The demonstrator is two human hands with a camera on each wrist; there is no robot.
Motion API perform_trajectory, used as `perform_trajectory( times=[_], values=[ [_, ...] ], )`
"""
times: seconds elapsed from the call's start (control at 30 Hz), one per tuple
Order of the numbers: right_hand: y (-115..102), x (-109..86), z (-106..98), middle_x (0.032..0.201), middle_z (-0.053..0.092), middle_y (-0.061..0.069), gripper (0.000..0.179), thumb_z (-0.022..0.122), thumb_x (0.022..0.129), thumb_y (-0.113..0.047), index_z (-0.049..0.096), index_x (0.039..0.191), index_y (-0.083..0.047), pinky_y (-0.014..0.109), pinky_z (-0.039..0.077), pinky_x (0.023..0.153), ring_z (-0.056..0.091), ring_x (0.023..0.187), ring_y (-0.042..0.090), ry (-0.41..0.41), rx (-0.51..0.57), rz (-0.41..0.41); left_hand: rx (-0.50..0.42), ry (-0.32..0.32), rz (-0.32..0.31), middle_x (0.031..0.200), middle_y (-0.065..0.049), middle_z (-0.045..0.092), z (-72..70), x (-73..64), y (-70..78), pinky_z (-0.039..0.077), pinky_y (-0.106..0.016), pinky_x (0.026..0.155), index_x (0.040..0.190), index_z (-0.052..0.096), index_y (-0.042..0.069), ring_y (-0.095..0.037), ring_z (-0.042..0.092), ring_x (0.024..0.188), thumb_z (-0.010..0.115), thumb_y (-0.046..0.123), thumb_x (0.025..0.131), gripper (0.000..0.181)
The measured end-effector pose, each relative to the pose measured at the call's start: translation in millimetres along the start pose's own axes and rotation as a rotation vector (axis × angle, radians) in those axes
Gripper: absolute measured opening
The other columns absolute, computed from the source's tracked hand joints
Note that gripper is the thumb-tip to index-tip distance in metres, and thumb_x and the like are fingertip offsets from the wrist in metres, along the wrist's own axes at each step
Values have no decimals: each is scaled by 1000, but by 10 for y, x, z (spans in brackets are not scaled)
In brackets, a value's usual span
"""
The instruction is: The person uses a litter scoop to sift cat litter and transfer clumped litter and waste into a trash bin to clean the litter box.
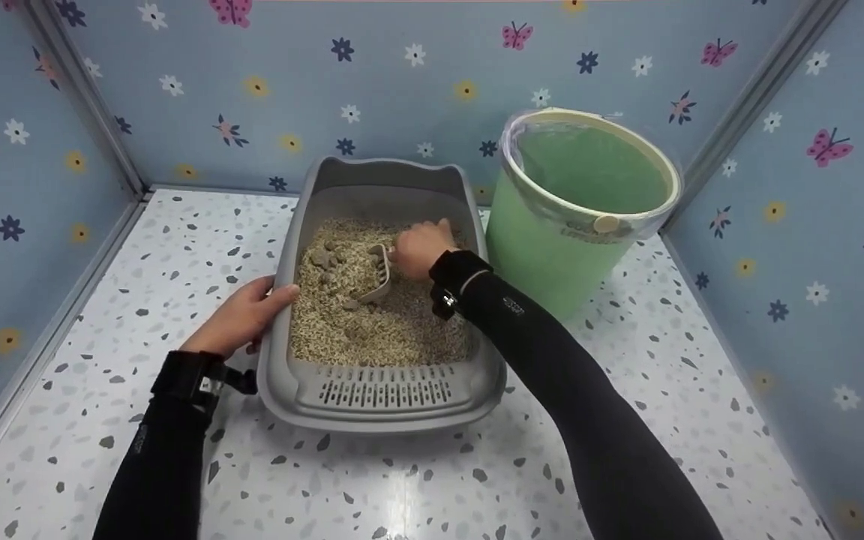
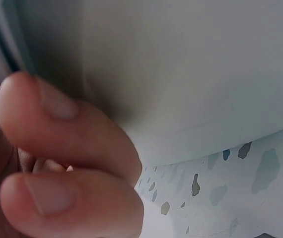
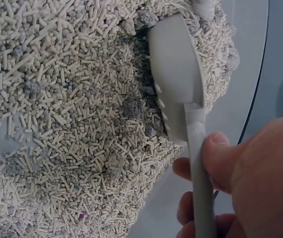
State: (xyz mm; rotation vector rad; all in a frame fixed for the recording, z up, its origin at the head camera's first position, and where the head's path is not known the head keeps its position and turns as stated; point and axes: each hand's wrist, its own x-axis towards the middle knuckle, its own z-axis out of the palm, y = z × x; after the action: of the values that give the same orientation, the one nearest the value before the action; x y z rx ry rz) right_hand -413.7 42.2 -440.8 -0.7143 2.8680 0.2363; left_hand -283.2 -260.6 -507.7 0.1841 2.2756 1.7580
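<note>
A grey litter box (image 1: pixel 394 418) stands on the floor, with pellet litter (image 1: pixel 394 337) spread across its bottom. My left hand (image 1: pixel 241 319) grips the box's left rim, thumb over the top; the left wrist view shows curled fingers (image 2: pixel 77 134) under the rim against the outer wall. Inside the box, my right hand (image 1: pixel 423 251) holds a litter scoop (image 3: pixel 178 74) by its handle, fingers and thumb wrapped round it. The scoop's blade stands tilted on edge, its slotted side down in the litter. Greyish clumps (image 1: pixel 325 259) lie left of the scoop.
A green bin (image 1: pixel 552 247) lined with a clear bag stands close to the box's right side. Blue flowered panels (image 1: pixel 402 82) wall in the back and both sides. The floor (image 1: pixel 372 487) is white with grey specks. A slotted ledge (image 1: pixel 387 386) runs along the box's front.
</note>
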Motion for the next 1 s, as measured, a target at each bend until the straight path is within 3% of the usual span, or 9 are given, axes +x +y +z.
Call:
perform_trajectory(
  times=[0.33, 0.73, 1.0],
  values=[
    [-67, 58, 47, 123, 69, 18, 42, 51, 119, -46, 76, 134, -15, 55, 39, 105, 61, 117, 37, 158, -98, -33, 2, -2, 18, 79, -5, 54, -1, -8, -7, 37, -28, 42, 154, 46, -2, -9, 37, 47, 59, 54, 115, 70],
    [-35, 193, 124, 121, 68, 15, 40, 52, 118, -46, 74, 138, -19, 53, 39, 100, 59, 112, 34, 173, -59, -41, 16, 13, -10, 84, -7, 57, 17, -10, 11, 38, -26, 43, 163, 41, -1, -9, 39, 49, 61, 57, 113, 79],
    [-79, 210, 150, 116, 67, 16, 36, 55, 118, -43, 76, 126, -15, 49, 29, 92, 55, 108, 35, 250, -39, -81, 2, 11, 2, 81, -7, 57, 6, -22, 15, 38, -26, 41, 161, 43, -2, -8, 39, 47, 61, 53, 114, 75]
  ],
)
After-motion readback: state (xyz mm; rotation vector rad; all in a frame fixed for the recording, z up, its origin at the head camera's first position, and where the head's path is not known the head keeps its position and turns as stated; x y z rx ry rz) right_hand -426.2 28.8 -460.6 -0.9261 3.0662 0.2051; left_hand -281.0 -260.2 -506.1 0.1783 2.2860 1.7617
